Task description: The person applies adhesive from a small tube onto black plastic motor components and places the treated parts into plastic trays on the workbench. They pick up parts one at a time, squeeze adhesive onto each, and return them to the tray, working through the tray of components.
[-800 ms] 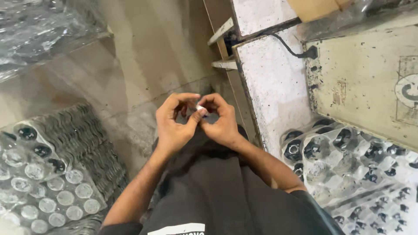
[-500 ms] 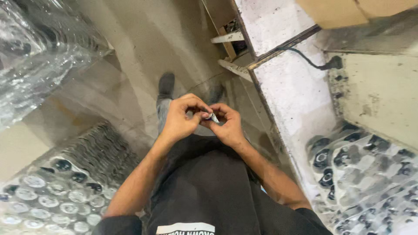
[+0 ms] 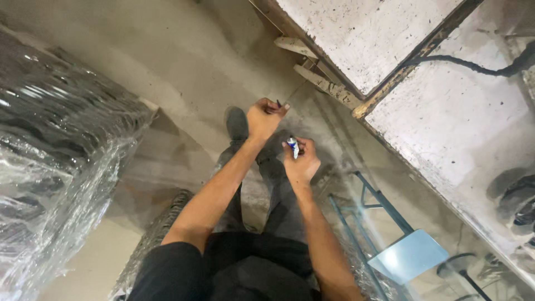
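My right hand point(image 3: 301, 160) holds a small white and blue tube point(image 3: 292, 147) upright between thumb and fingers, in front of my body. My left hand point(image 3: 265, 117) is raised a little farther out, its fingers pinched on a tiny dark piece point(image 3: 278, 103), perhaps the tube's cap. The two hands are apart, about a hand's width from each other. Below them I see my dark trousers and one dark shoe point(image 3: 237, 124) on the concrete floor point(image 3: 184, 67).
A plastic-wrapped stack point(image 3: 50, 167) fills the left side. A stained white worktable point(image 3: 446, 106) with a wooden edge and a black cable point(image 3: 468, 66) runs along the right. A blue metal stool point(image 3: 409, 255) stands at the lower right.
My hands were pressed together on the small tube; now they have separated, the left one lifted away with a small piece. The view has tilted toward the floor.
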{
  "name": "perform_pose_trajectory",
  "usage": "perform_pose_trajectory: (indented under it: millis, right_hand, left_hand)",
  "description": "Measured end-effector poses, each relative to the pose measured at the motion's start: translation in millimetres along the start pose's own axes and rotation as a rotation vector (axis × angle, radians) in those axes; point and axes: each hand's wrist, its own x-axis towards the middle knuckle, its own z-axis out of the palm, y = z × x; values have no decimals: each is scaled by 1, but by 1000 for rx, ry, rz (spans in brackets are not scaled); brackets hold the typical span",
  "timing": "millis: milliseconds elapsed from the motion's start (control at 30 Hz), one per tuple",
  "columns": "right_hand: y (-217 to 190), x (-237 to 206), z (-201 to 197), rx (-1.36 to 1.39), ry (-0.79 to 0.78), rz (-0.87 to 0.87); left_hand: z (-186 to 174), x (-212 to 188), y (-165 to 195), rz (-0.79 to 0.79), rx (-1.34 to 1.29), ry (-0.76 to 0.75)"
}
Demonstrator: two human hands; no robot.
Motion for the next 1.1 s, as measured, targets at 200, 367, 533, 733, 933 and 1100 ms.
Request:
perform_pose_trajectory:
  millis: [200, 367, 533, 733, 933, 1100]
  right_hand:
    - [47, -30, -8, 223, -5, 194]
    - [46, -48, -18, 384, -31, 253]
    - [2, -49, -34, 448, -85, 224]
    - [-81, -31, -74, 605, -106, 44]
    - [-127, 17, -123, 698, -37, -37]
    - [-124, 75, -161, 775, 142, 99]
  left_hand:
    - [91, 54, 6, -307, 131, -288]
    - [123, 67, 9, -59, -316, -420]
    - [11, 5, -18, -129, 292, -284]
    - [-167, -66, -3, -155, 382, -169]
    - [-218, -90, 90, 1, 252, -76]
    - [-136, -85, 223, 542, -33, -233]
